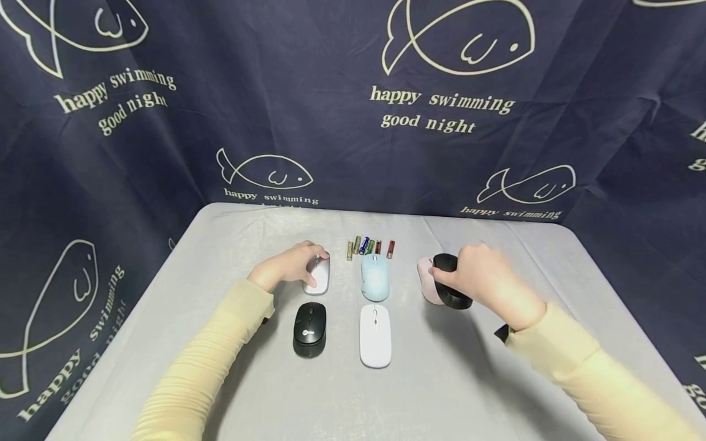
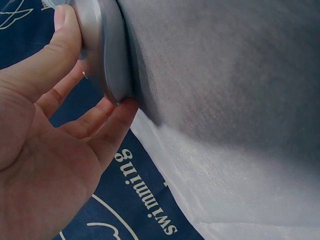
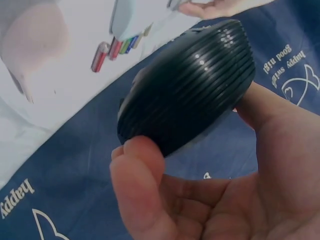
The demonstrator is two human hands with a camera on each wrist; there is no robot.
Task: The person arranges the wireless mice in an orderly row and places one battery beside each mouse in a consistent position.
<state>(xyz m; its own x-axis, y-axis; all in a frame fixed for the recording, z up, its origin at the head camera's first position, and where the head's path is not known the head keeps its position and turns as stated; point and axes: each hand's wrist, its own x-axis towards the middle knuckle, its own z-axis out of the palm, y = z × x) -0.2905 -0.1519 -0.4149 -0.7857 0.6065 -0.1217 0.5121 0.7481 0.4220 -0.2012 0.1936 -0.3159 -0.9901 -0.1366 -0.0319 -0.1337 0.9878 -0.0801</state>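
Note:
My left hand grips a whitish-silver mouse by its sides, at the back left of the table. In the left wrist view, thumb and fingers lie on opposite edges of this mouse. My right hand holds a black mouse above the table, between thumb and fingers. Ridges run along the black mouse in the right wrist view. A pink mouse lies just left of it in the head view, partly covered by the black one.
A light blue mouse lies mid-table, with a white mouse in front of it. Another black mouse sits nearer on the left. Several small batteries lie behind the blue mouse. A dark printed curtain hangs behind the table.

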